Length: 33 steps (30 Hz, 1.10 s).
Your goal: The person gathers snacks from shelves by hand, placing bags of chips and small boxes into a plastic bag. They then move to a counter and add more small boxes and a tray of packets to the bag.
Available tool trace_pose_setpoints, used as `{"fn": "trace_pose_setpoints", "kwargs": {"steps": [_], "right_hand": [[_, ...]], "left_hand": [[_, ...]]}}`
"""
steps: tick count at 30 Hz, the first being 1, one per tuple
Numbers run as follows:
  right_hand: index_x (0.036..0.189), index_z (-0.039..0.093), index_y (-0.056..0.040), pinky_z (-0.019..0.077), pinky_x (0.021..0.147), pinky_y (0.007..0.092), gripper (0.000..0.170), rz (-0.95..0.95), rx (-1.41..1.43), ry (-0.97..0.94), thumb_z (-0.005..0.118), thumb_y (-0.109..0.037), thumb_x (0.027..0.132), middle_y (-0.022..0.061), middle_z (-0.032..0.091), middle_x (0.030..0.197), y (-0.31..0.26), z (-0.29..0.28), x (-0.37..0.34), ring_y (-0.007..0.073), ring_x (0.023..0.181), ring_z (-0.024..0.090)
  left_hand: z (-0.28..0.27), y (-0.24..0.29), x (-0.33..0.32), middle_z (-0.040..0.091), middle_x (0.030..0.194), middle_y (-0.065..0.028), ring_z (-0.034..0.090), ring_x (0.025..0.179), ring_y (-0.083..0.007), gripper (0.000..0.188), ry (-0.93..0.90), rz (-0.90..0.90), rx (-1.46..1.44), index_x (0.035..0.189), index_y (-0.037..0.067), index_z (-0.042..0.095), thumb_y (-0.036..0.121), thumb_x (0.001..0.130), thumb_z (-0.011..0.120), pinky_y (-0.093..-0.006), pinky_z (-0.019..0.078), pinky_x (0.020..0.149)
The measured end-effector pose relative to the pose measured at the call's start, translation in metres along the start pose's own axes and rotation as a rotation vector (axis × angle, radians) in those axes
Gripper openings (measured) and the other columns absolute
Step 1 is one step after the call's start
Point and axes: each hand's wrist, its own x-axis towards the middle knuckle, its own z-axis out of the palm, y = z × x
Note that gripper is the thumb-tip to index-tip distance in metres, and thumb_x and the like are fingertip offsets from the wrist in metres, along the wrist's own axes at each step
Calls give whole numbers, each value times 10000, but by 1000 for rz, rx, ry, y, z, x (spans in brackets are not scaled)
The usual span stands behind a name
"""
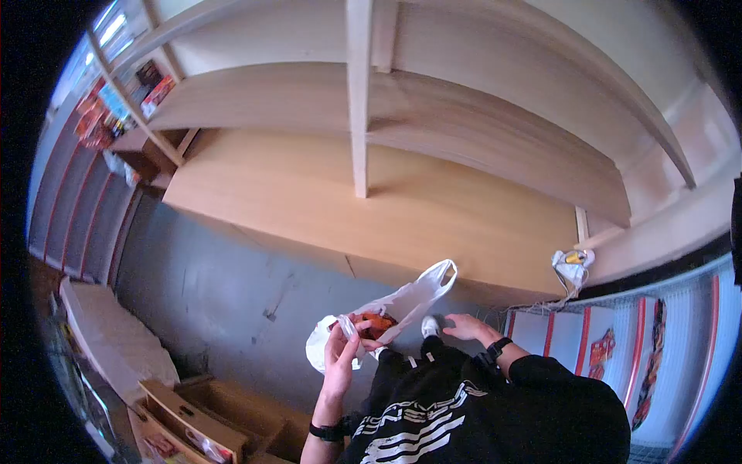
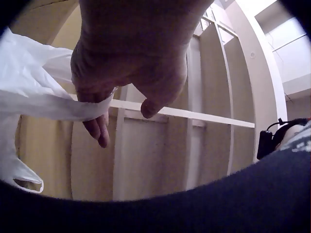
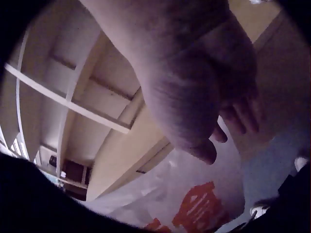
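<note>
- Pale wooden shelving is set beyond a smooth grey floor.
- One handle of a white, orange-marked plastic bag is gripped by the left hand; the bag is held before the legs.
- Nothing is held by the right hand, its fingers loosely extended.
- Balance is probably best kept if the loose handle is gathered too.

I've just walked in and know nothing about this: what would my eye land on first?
Probably the white bag hanging from the left hand, low in the middle of the head view, with a bright orange-red patch showing. Next, the big wooden shelves sweeping across the top of that view. Then the right hand, holding nothing, to the right of the bag.
</note>
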Motion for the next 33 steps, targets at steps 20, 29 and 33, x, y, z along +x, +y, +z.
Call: {"fn": "trace_pose_setpoints", "kwargs": {"steps": [20, 29, 33], "right_hand": [[1182, 514, -25, 457, 869, 379, 557, 176, 525, 532, 618, -401, 784, 187, 579, 1119, 137, 106, -129, 317, 1024, 569], [1068, 555, 4, 496, 777, 351, 390, 522, 700, 1046, 655, -156, 726, 158, 603, 1022, 260, 176, -219, 277, 890, 614], [1025, 547, 10, 503, 735, 331, 335, 677, 874, 1222, 648, -87, 721, 145, 609, 968, 301, 175, -260, 256, 853, 614]], "left_hand": [[126, -38, 1, 604, 1063, -137, 626, 815, -189, 330, -405, -56, 326, 1192, -30, 451, 138, 910, 480, -307, 482, 775], [190, -92, -37, 616, 1044, -141, 632, 720, -199, 410, -334, -94, 414, 1224, -53, 419, 184, 899, 500, -289, 471, 690], [216, -117, -60, 619, 1041, -143, 626, 679, -193, 416, -306, -93, 382, 1210, -72, 427, 178, 888, 508, -286, 475, 678]]}}
